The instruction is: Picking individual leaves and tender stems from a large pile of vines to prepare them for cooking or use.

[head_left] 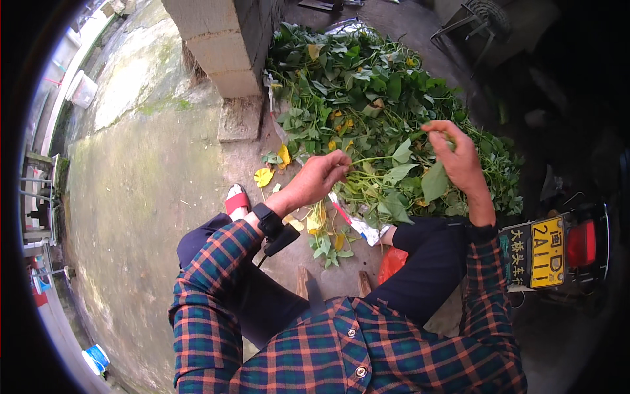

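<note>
In front of me lies a wide heap of leafy green vines (367, 92) with a few yellow leaves. My left hand (320, 176) is closed on the stems of a leafy vine (399, 173), whose leaves reach right across the heap. Higher and to the right, my right hand (454, 151) is pinched on a leaf stalk, with a green leaf (434, 182) hanging just below the fingers. Whether that leaf is still joined to the vine, I cannot tell. Loose yellow leaves (263, 176) lie on the ground left of my left hand.
A concrete pillar (220, 56) rises left of the heap. On the right stands the rear of a motorbike with a red tail light (581, 243). Between my feet are fallen leaves (331, 248), and a red plastic bag (392, 264) lies by my right leg. A stool (482, 23) stands far right.
</note>
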`<state>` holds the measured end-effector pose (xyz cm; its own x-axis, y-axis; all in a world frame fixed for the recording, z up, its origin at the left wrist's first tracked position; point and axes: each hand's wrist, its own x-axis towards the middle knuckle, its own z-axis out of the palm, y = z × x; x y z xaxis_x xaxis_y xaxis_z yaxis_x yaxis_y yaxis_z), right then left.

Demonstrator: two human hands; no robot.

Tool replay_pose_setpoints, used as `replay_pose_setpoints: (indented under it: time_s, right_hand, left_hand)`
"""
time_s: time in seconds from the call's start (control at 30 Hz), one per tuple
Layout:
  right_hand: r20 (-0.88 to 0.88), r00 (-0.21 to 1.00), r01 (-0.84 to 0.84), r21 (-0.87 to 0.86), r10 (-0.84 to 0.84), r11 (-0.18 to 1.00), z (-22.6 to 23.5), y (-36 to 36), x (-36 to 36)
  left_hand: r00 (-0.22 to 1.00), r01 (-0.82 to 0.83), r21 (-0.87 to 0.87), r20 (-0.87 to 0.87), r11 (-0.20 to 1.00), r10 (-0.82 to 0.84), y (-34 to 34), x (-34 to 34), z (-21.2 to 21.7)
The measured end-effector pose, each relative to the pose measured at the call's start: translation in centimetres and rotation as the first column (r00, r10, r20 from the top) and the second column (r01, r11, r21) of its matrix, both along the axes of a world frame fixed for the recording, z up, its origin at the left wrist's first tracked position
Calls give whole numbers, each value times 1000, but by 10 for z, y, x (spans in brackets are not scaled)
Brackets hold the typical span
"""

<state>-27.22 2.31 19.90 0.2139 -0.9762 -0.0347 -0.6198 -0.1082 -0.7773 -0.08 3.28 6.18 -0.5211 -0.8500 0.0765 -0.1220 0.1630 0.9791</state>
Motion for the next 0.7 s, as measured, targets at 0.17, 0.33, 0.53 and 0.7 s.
replay_pose_setpoints:
  time_s: [0.17, 0.33, 0.53, 0.7]
  right_hand:
    - [43, 989, 142, -53, -140, 988, 7, 31, -5]
    - [137, 979, 143, 52, -149, 988, -9, 46, 6]
    - [41, 998, 31, 134, -37, 991, -23, 61, 20]
    - [-34, 996, -70, 196, 78, 978, -24, 70, 19]
  left_hand:
    - [971, 58, 114, -238, 992, -30, 3, -6, -7]
    - [897, 110, 460, -427, 881, 111, 4, -6, -21]
    - [782, 234, 652, -567, 721, 258, 14, -3, -48]
    - [869, 104, 627, -434, 772, 236, 13, -12, -38]
